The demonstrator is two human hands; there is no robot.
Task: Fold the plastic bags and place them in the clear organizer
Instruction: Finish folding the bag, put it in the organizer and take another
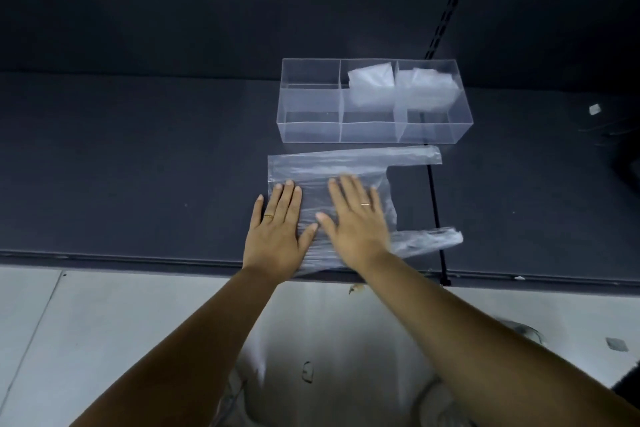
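- Hands lie flat on the plastic bag (pixel 329 163), which is spread on the dark table (pixel 138 166) right under the fingers (pixel 289 192).
- The left hand (pixel 277 225) presses the bag's closed end. Its fingers are straight and close together, and they grip nothing.
- The right hand (pixel 356 218) presses just beside it. Its fingers are straight and a little apart, and they grip nothing too.
- Two handles stick out past the right hand's little finger. The far handle (pixel 415 153) lies smooth, and the near handle (pixel 429 239) looks crumpled.
- The clear organizer (pixel 367 61) stands just beyond the fingertips, near the bag.
- Beyond the right hand's fingertips sit the middle folded bag (pixel 372 87) and the right folded bag (pixel 424 88), each in its own box.
- The left box (pixel 311 104), beyond the left hand's fingertips, looks empty, so I think this bag goes there.
- I think the step now is smoothing the bag before the first fold.
- To do it well, one hand should pin the closed end while the other slides toward the handles and pushes the air out.
- The crumpled handle needs flattening, and the long edges should line up before folding.
- Thin plastic slips and may spring open, so each fold needs a firm press.
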